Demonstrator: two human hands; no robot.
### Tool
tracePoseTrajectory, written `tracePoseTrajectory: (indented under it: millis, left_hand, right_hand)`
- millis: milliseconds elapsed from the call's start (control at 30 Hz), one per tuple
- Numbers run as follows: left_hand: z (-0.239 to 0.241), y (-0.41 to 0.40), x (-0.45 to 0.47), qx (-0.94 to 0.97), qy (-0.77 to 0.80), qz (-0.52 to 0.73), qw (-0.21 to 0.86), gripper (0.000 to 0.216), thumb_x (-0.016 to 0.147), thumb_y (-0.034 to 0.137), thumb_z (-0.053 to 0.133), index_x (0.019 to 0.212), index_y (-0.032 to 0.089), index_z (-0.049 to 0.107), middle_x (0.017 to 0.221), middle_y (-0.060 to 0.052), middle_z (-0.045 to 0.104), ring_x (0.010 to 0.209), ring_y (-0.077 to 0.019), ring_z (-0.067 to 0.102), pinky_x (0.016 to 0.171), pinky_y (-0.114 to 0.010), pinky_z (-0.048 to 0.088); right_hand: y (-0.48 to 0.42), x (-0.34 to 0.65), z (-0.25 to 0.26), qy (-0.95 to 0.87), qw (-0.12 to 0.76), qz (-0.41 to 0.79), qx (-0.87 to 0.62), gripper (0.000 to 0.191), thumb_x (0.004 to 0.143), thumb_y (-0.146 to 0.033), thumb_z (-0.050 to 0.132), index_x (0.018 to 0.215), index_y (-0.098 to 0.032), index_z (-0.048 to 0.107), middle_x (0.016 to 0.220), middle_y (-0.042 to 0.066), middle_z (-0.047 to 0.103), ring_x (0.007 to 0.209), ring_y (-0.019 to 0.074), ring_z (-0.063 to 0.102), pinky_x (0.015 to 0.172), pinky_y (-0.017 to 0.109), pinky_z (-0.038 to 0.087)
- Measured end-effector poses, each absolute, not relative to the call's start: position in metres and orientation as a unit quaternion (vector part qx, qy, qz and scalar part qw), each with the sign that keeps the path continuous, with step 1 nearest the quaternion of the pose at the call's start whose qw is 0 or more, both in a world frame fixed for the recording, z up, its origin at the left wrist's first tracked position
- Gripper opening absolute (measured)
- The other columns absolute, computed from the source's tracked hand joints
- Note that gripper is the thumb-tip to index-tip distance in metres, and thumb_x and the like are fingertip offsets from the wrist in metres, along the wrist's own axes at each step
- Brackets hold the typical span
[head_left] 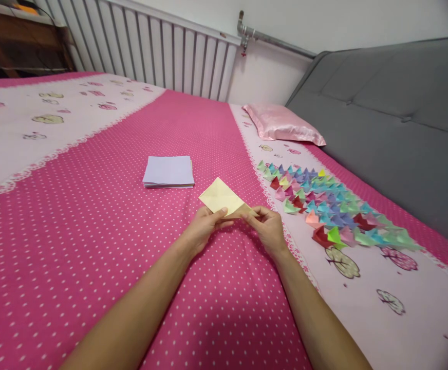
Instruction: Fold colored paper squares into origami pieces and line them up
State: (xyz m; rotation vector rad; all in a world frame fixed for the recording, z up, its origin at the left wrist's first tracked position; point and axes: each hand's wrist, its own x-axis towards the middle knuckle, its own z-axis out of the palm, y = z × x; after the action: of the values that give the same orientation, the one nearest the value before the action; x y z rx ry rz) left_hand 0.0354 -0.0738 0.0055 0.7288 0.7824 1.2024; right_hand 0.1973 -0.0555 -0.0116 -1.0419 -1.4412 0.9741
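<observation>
A bed [93, 231] covered in a pink dotted sheet is seen, with paler printed bands along both sides. A stack of paper [169, 171], lavender on top, is laid on the sheet beyond the hands and a little to their left, well apart from them. To the right, many small folded pieces [324, 208] in green, blue, red, pink and yellow are spread in a long patch on the pale band, the nearest of them just beside the right hand. A pink pillow [281, 123] is set further back, against a grey headboard [393, 118]. A white radiator [162, 51] is fixed along the far wall. Nothing is placed between the hands and the sheet in front of them.

A pale yellow paper [220, 196] is held low over the middle of the bed. It is shown as a flat diamond with a crease across it, its far corner pointing away. Its near edge is pinched by the left hand [203, 228] and the right hand [268, 228], both closed on it with thumbs on top
</observation>
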Motion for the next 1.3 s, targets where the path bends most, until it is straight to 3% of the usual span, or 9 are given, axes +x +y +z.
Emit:
tracePoseTrajectory:
  millis: [167,433,733,967,1300]
  left_hand:
    - [0.002,-0.074,0.036,0.389,0.338,0.544,0.662,0.039,0.062,0.023,0.075,0.098,0.012,0.067,0.108,-0.014,0.066,0.092,-0.0207,0.064,0.079,-0.027,0.050]
    - [0.000,-0.074,0.038,0.383,0.369,0.561,0.635,0.038,0.061,0.025,0.075,0.096,0.011,0.067,0.103,-0.015,0.067,0.078,-0.0171,0.064,0.065,-0.023,0.050]
    - [-0.005,-0.070,0.036,0.355,0.393,0.545,0.650,0.029,0.060,0.024,0.077,0.084,0.011,0.070,0.085,-0.012,0.072,0.065,-0.0131,0.065,0.059,-0.019,0.050]
    - [-0.002,-0.071,0.037,0.361,0.411,0.525,0.652,0.031,0.055,0.024,0.080,0.080,0.007,0.070,0.072,-0.009,0.071,0.059,-0.0111,0.064,0.058,-0.018,0.050]
    - [0.001,-0.070,0.036,0.342,0.423,0.563,0.622,0.031,0.054,0.021,0.080,0.081,0.008,0.070,0.076,-0.009,0.072,0.052,-0.0089,0.060,0.053,-0.019,0.048]
  right_hand:
    - [-0.055,0.195,-0.013,-0.564,0.547,0.438,-0.436,0.025,0.063,-0.033,0.074,0.072,-0.016,0.057,0.064,-0.003,0.060,0.056,0.0104,0.055,0.053,0.022,0.043]
    - [-0.057,0.193,-0.012,-0.536,0.553,0.485,-0.415,0.044,0.062,-0.028,0.076,0.095,-0.021,0.048,0.067,-0.003,0.066,0.058,0.0124,0.062,0.057,0.023,0.047]
    - [-0.058,0.191,-0.008,-0.500,0.574,0.492,-0.422,0.041,0.059,-0.028,0.078,0.091,-0.019,0.055,0.064,-0.004,0.065,0.051,0.0103,0.060,0.054,0.021,0.046]
    - [-0.059,0.188,-0.012,-0.539,0.547,0.481,-0.423,0.046,0.057,-0.027,0.079,0.097,-0.019,0.057,0.084,0.001,0.069,0.073,0.0154,0.065,0.065,0.024,0.050]
    - [-0.058,0.195,-0.006,-0.530,0.536,0.484,-0.444,0.047,0.057,-0.032,0.078,0.096,-0.017,0.056,0.064,-0.001,0.067,0.056,0.0147,0.064,0.054,0.023,0.048]
